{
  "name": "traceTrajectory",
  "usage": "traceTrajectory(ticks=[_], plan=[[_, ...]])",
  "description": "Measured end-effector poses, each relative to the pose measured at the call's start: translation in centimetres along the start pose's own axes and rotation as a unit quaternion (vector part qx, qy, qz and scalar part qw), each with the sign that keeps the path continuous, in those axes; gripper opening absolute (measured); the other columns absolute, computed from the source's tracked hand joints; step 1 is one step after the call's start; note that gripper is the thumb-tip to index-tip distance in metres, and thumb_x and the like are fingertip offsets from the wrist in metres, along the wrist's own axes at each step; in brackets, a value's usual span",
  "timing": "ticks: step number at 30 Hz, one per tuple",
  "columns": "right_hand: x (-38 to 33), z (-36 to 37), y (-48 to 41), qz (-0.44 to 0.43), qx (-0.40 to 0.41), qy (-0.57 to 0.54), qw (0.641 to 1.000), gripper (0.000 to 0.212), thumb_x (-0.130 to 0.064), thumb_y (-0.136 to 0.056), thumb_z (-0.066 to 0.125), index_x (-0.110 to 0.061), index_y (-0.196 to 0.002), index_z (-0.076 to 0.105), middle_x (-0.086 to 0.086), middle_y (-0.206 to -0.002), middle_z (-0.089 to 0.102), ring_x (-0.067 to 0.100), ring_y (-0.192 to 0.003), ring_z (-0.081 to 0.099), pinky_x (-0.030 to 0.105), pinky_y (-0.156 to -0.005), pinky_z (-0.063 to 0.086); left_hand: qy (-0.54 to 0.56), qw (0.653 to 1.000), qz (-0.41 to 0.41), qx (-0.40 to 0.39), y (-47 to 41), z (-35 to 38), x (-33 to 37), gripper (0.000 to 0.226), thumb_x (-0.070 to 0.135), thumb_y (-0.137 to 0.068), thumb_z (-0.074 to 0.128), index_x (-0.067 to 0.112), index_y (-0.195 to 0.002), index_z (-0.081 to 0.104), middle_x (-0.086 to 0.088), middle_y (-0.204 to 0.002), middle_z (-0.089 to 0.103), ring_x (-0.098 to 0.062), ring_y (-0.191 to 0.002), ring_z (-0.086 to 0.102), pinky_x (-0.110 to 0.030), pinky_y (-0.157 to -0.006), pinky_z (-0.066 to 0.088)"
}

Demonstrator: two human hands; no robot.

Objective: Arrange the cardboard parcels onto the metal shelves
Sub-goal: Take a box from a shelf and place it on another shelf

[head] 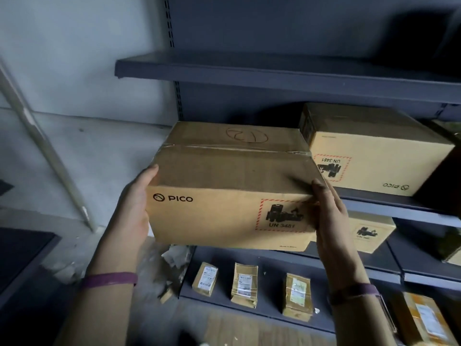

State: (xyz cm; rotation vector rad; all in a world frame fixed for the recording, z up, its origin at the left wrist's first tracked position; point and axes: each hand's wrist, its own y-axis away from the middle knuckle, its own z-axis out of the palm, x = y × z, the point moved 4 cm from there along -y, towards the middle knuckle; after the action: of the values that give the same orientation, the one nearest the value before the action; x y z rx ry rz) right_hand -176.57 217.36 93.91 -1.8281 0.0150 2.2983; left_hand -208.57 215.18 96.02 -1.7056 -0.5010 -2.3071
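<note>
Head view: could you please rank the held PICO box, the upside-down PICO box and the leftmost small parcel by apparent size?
1. held PICO box (nearest the camera, so its lead is unsure)
2. upside-down PICO box
3. leftmost small parcel

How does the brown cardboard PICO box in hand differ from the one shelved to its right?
The held brown cardboard PICO box is gripped by left hand and right hand; the shelved brown cardboard PICO box rests on the grey metal shelf. Held box's print reads upright; shelved box's is upside down. Held box's top bears a circled scribble; shelved box's shows none. Both carry UN 3481 labels.
</note>
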Motion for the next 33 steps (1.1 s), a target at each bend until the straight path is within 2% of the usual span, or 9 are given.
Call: traceTrajectory(ticks=[9,12,15,17,19,21,25,31,33], plan=[[-1.2,-5.4,7.3,0.037,-0.023,-0.042,0.998,0.050,-0.025,-0.078,0.069,-0.015,-0.124,0.054,0.008,-0.122,0.066,0.009,-0.094,0.069,0.021,-0.068,0.055,-0.028,0.996,0.040,-0.071,8.0,-2.8,-1.3,0.030,0.001,-0.090,0.045,0.013,-0.105,0.068,-0.004,-0.091,0.075,-0.023,-0.090,0.066,-0.035,-0.073,0.045],[-2.2,-5.8,7.9,0.016,-0.034,0.000,0.999,0.058,-0.031,-0.075,0.072,-0.022,-0.130,0.053,0.002,-0.113,0.069,0.013,-0.095,0.067,0.018,-0.069,0.054,-0.059,0.991,0.054,-0.108,8.9,-3.6,-2.7,0.053,-0.014,-0.076,0.046,0.011,-0.120,0.061,-0.006,-0.103,0.074,-0.029,-0.101,0.064,-0.039,-0.070,0.048],[-3.3,-5.6,8.1,-0.047,-0.079,0.041,0.995,0.034,-0.002,-0.082,0.071,-0.011,-0.113,0.063,0.010,-0.096,0.072,0.020,-0.088,0.064,0.024,-0.069,0.055,-0.078,0.983,0.081,-0.147,9.8,-3.3,-2.8,0.086,-0.018,-0.060,0.050,0.030,-0.131,0.054,0.000,-0.122,0.066,-0.024,-0.112,0.062,-0.042,-0.079,0.050],[-3.4,-6.0,8.2,-0.058,-0.087,0.044,0.993,0.034,0.007,-0.081,0.070,-0.013,-0.109,0.063,0.015,-0.090,0.066,0.018,-0.082,0.059,0.026,-0.066,0.054,-0.114,0.982,0.096,-0.120,10.1,-2.9,-2.3,0.085,-0.014,-0.059,0.049,0.039,-0.124,0.059,0.004,-0.117,0.067,-0.026,-0.110,0.063,-0.040,-0.080,0.050],[-3.4,-6.5,8.1,-0.068,-0.090,0.063,0.992,0.038,0.011,-0.080,0.070,-0.015,-0.107,0.063,0.017,-0.086,0.062,0.020,-0.080,0.055,0.030,-0.064,0.052,-0.100,0.988,0.092,-0.077,10.1,-2.6,-1.5,0.047,-0.003,-0.077,0.054,0.032,-0.106,0.069,0.003,-0.105,0.072,-0.030,-0.109,0.063,-0.035,-0.078,0.048],[-3.3,-7.0,7.9,-0.085,-0.090,0.110,0.986,0.044,0.014,-0.078,0.070,-0.021,-0.104,0.063,0.022,-0.089,0.061,0.021,-0.080,0.054,0.033,-0.068,0.049,-0.085,0.994,0.059,-0.027,10.7,-2.0,-0.8,0.020,0.040,-0.089,0.057,0.024,-0.094,0.069,0.003,-0.097,0.075,-0.027,-0.107,0.065,-0.032,-0.080,0.046],[-1.8,-8.0,7.5,-0.095,-0.086,0.153,0.980,0.059,0.016,-0.072,0.074,-0.021,-0.112,0.052,0.021,-0.111,0.056,0.025,-0.093,0.057,0.028,-0.075,0.051,-0.140,0.989,-0.034,0.026,11.4,-1.3,-0.7,0.106,0.100,-0.050,0.035,0.019,-0.114,0.060,-0.008,-0.108,0.070,-0.024,-0.106,0.062,-0.049,-0.096,0.046],[-0.9,-8.1,8.0,-0.101,-0.100,0.189,0.972,0.062,0.008,-0.070,0.080,-0.028,-0.109,0.048,0.010,-0.113,0.059,0.028,-0.108,0.056,0.048,-0.092,0.050,-0.066,0.996,-0.044,-0.039,12.3,-0.6,-0.7,0.060,0.071,-0.085,0.034,0.032,-0.123,0.059,-0.005,-0.118,0.067,-0.030,-0.111,0.060,-0.060,-0.095,0.042],[-1.4,-8.5,8.3,-0.120,-0.093,0.217,0.964,0.057,-0.019,-0.071,0.086,-0.031,-0.116,0.052,0.000,-0.115,0.058,0.025,-0.110,0.054,0.054,-0.095,0.047,-0.047,0.995,-0.022,-0.088,12.5,-0.4,-1.1,0.053,0.061,-0.091,0.030,0.033,-0.128,0.057,-0.004,-0.126,0.064,-0.031,-0.119,0.056,-0.060,-0.097,0.040]])
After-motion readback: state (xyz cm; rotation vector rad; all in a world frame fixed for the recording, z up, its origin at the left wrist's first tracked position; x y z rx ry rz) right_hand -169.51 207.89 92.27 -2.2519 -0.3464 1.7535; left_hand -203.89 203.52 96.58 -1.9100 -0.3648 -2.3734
